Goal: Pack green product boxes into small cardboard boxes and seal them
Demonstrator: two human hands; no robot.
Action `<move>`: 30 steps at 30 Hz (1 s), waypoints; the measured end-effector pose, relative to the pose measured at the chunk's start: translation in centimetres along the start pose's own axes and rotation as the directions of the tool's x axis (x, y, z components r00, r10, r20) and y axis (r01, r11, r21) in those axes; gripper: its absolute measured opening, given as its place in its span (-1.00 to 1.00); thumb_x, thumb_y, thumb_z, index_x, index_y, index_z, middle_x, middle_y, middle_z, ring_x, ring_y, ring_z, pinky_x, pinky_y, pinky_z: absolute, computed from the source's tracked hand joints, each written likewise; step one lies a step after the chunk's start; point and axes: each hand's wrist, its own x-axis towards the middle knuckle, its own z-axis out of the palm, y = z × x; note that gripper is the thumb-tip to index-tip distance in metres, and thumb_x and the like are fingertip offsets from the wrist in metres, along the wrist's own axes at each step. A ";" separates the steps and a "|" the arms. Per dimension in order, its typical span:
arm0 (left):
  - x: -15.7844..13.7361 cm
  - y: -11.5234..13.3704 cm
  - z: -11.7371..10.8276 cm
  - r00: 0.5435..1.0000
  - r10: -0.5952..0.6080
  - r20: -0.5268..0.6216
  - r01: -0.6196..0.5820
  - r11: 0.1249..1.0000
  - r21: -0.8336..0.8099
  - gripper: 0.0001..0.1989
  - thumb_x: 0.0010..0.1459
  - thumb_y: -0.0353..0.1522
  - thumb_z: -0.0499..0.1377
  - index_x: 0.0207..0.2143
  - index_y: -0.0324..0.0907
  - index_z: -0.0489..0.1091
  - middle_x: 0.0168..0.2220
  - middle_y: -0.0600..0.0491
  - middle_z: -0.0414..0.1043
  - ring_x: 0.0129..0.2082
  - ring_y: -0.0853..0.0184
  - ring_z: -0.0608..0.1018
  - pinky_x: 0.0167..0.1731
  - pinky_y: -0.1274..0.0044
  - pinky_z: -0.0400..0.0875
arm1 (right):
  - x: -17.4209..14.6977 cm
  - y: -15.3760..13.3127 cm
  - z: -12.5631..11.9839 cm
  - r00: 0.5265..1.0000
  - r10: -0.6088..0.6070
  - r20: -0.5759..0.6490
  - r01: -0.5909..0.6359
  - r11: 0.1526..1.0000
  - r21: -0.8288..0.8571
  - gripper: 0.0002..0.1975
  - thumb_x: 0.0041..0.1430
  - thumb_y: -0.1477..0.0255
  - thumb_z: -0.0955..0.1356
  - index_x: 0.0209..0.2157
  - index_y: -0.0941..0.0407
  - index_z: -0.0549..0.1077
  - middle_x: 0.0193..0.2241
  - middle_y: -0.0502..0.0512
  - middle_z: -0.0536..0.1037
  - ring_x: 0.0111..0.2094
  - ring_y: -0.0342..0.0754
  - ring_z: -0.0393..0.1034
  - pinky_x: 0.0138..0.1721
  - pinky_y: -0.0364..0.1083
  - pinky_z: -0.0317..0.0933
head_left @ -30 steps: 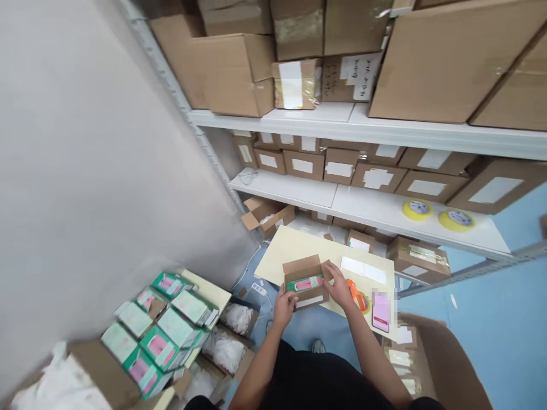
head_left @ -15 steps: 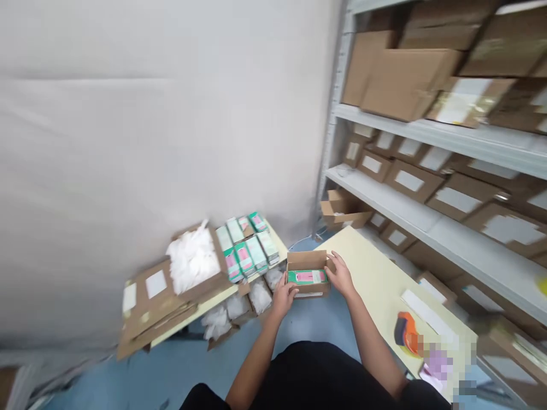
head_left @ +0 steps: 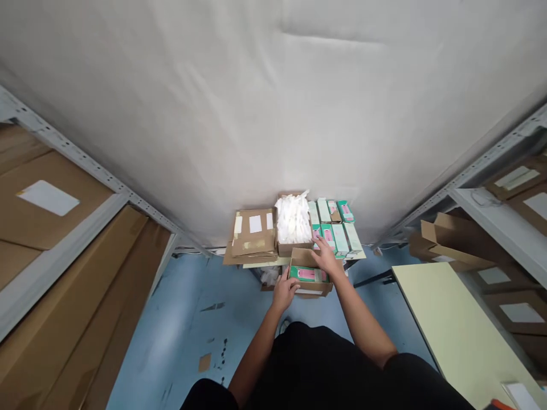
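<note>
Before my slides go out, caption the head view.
Left hand and right hand hold an open carton, green box inside.

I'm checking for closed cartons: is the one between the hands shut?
No, the carton is open at the top, showing a green-and-pink box inside.

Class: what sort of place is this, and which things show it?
Probably a small stockroom or packing area: labelled cardboard boxes sit on metal shelving, flattened cartons lie stacked, and the person's left hand and right hand hold an open carton with a green-and-pink box inside.
</note>
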 end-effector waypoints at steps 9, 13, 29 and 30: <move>0.1 -5.4 -4.7 0.983 -0.150 -0.111 0.149 0.989 -0.016 -0.81 0.28 -0.37 0.23 -0.12 -0.06 0.63 0.45 -0.04 0.16 0.41 0.03 0.27 0.30 0.23 0.23 | 12.4 -4.8 11.6 0.960 0.198 0.197 -0.180 0.978 -0.108 -0.34 0.23 0.31 0.44 0.32 0.19 0.35 0.23 0.35 0.46 0.22 0.18 0.41 0.27 0.07 0.25; 0.8 -6.2 -5.2 0.984 -0.136 -0.117 0.133 0.990 -0.034 -0.81 0.28 -0.38 0.23 -0.12 -0.06 0.63 0.46 -0.04 0.13 0.43 0.06 0.22 0.31 0.24 0.22 | 15.2 -6.3 14.3 0.944 0.318 0.091 -0.294 0.932 -0.212 -0.24 0.29 0.21 0.41 0.42 0.14 0.19 0.32 0.39 0.33 0.14 0.22 0.47 0.14 0.06 0.32; 2.6 -6.6 -6.3 0.989 -0.127 -0.081 0.126 0.992 -0.019 -0.81 0.23 -0.42 0.27 -0.15 -0.06 0.65 0.46 -0.01 0.13 0.31 0.01 0.38 0.28 0.23 0.28 | 16.5 -3.5 11.9 0.916 0.401 -0.009 -0.387 0.876 -0.289 -0.72 0.23 0.53 0.31 -0.20 0.22 0.68 -0.21 0.29 0.72 -0.20 0.05 0.57 -0.17 -0.14 0.28; 2.7 -6.6 -6.2 0.990 -0.117 -0.083 0.116 0.993 -0.017 -0.82 0.24 -0.42 0.27 -0.15 -0.06 0.65 0.46 -0.01 0.13 0.31 0.01 0.38 0.27 0.22 0.29 | 16.3 -3.2 11.3 0.924 0.382 -0.028 -0.375 0.887 -0.269 -0.73 0.21 0.53 0.31 -0.22 0.21 0.68 -0.23 0.27 0.72 -0.21 0.04 0.58 -0.17 -0.15 0.29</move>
